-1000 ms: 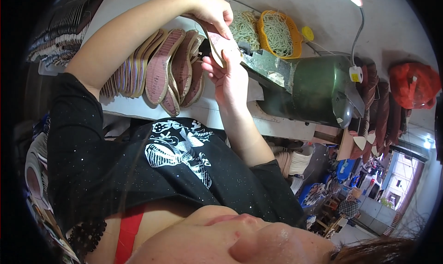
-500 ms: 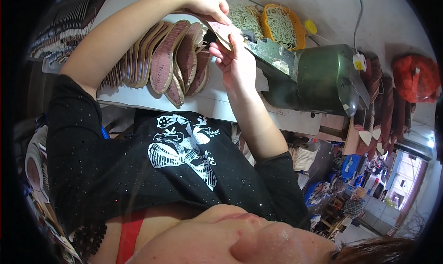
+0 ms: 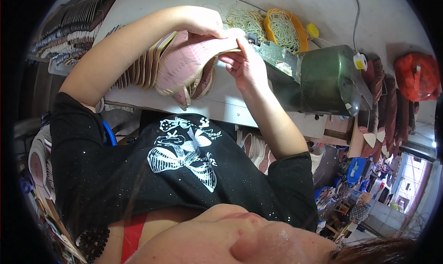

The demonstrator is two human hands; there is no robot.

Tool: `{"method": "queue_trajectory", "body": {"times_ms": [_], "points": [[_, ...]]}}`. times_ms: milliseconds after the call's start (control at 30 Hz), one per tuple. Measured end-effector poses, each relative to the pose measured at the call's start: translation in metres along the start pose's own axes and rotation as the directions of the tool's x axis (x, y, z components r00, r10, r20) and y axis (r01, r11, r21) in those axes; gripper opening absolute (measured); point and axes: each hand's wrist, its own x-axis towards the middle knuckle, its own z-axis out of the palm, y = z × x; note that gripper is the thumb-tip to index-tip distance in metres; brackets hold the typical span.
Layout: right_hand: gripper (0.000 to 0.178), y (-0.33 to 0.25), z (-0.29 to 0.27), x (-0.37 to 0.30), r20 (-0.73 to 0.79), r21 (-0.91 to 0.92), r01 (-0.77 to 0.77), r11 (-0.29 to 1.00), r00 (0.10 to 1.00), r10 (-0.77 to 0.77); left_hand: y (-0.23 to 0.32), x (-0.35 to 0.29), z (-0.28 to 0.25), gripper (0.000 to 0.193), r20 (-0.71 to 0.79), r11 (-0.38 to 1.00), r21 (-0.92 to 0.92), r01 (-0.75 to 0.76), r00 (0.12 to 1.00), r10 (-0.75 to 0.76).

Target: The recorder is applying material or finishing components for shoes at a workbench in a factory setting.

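A pink shoe insole [image 3: 191,54] with a beige stitched rim is held up at the near side of a green sewing machine [image 3: 325,79]. My left hand [image 3: 205,22] reaches over from the left, its fingers closed on the insole's narrow end. From below, my right hand [image 3: 247,65] pinches the same end between thumb and fingers, other fingers loosely curled. The insole's broad end slants down leftward in front of other insoles on the white table [image 3: 221,95]. Part of the machine's working end is hidden behind my hands.
Left of the held piece stands a row of insoles [image 3: 143,72]. Behind the machine sit a yellow basket [image 3: 304,35] of pale cord and a loose cord heap [image 3: 244,22]. Dark stacked pieces [image 3: 76,22] lie far left; a red bag [image 3: 417,77] hangs at right.
The insole has swung round, so its broad pink face now shows, slanting down to the left over the other insoles. My left hand has moved slightly lower, nearer the right hand.
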Motion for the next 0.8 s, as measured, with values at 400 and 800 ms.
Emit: {"method": "queue_trajectory", "body": {"times_ms": [400,800], "points": [[0.032,-0.019,-0.028,-0.050,0.341,-0.299,-0.041,0.953,0.929,0.147,-0.001,0.017,0.023,0.043,-0.038,0.897,-0.435,0.078,0.994,-0.105],[0.025,0.021,0.020,-0.018,0.131,0.197,0.171,0.965,0.971,-0.199,-0.025,0.035,-0.010,0.052,-0.088,0.924,-0.340,0.174,0.973,-0.215]]}}
